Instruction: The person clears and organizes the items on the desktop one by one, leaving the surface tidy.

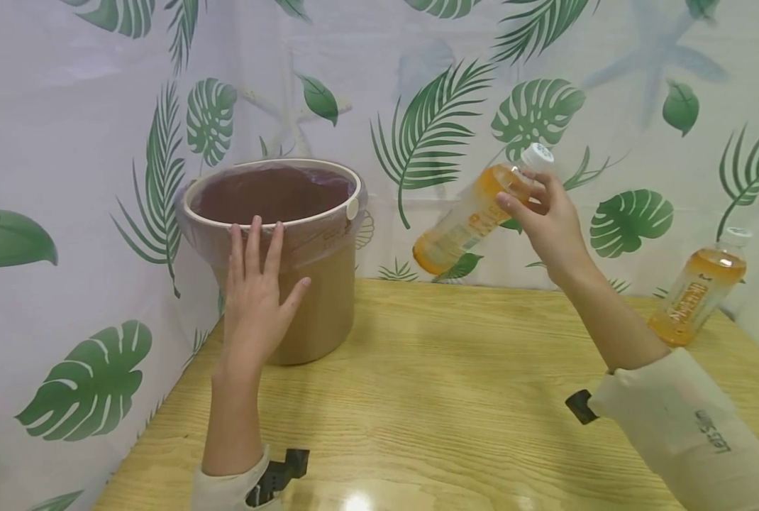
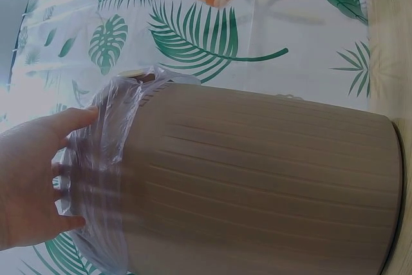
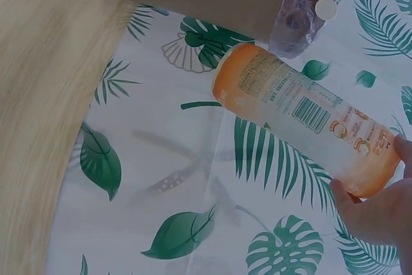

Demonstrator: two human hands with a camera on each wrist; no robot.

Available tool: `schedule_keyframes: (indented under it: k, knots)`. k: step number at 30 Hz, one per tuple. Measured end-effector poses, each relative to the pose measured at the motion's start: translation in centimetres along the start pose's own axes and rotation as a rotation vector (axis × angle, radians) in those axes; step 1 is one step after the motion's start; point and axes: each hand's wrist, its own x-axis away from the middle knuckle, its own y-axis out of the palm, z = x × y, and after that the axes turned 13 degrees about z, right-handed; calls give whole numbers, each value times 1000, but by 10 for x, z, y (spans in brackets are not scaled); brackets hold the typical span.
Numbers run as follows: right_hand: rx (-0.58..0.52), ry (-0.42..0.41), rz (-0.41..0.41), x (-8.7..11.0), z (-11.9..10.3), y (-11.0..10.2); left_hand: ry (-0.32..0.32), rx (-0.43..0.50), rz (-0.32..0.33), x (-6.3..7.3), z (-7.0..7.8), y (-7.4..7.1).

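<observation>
A brown trash can (image 1: pixel 316 312) lined with a thin translucent plastic bag (image 2: pixel 106 140) stands upright at the table's back left. Against its near rim rests my left hand (image 1: pixel 255 305), fingers extended over the bag's folded edge. Up in the air to the right of the can, my right hand (image 1: pixel 552 227) grips a plastic bottle (image 1: pixel 465 220) of orange drink near its white-capped neck. The bottle is tilted, base pointing down and left toward the can. In the right wrist view, the bottle's label with a barcode (image 3: pixel 311 115) shows, and its cap is out of frame.
A second orange drink bottle (image 1: pixel 699 291) stands on the table's right side, beyond my right forearm. The wood-grain table (image 1: pixel 430 404) meets a leaf-printed sheet (image 1: pixel 430 42) at the back and left. Black straps sit at both wrists.
</observation>
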Motion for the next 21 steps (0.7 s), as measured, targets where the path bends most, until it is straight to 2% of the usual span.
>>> schedule_keyframes:
  k: [7, 14, 21]
  knots:
    - [-100, 25, 24, 0, -5, 6, -8, -1, -9, 0, 0, -1]
    - [-273, 36, 35, 0, -8, 9, -6, -5, -7, -1, 0, 0]
    - [-368, 44, 65, 1, -11, 13, -1, -2, -3, -1, -1, 0]
